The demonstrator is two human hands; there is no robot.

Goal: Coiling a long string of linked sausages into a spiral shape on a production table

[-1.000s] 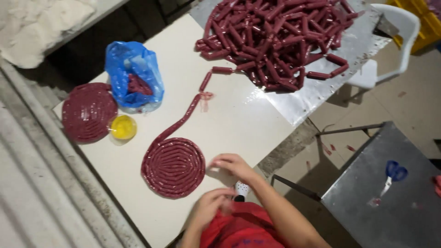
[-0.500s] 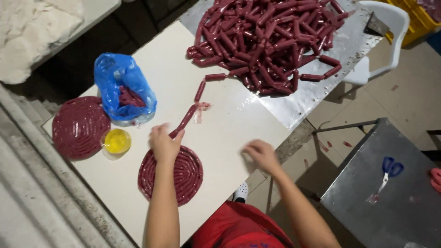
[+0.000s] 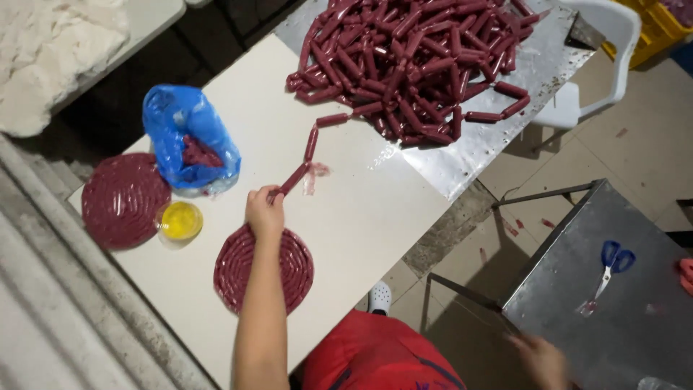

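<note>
Red, glossy sausage links (image 3: 296,177) sit pinched in the left hand (image 3: 264,213) above one of two flat coils (image 3: 263,269), while the blurred right hand (image 3: 543,359), grip unclear, is lower right.

sausages (image 3: 426,65): glossy, smooth casing
table (image 3: 361,217): matt, smooth
metal sheet (image 3: 469,155) at 1 o'clock: shiny
bag (image 3: 173,115) at 10 o'clock: crinkled blue plastic

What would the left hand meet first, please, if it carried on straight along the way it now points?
The left hand points up and to the right along the sausage string it grips. Going straight on, it would likely follow those links across the white table and first reach the big sausage pile, though depth is hard to judge.
</note>
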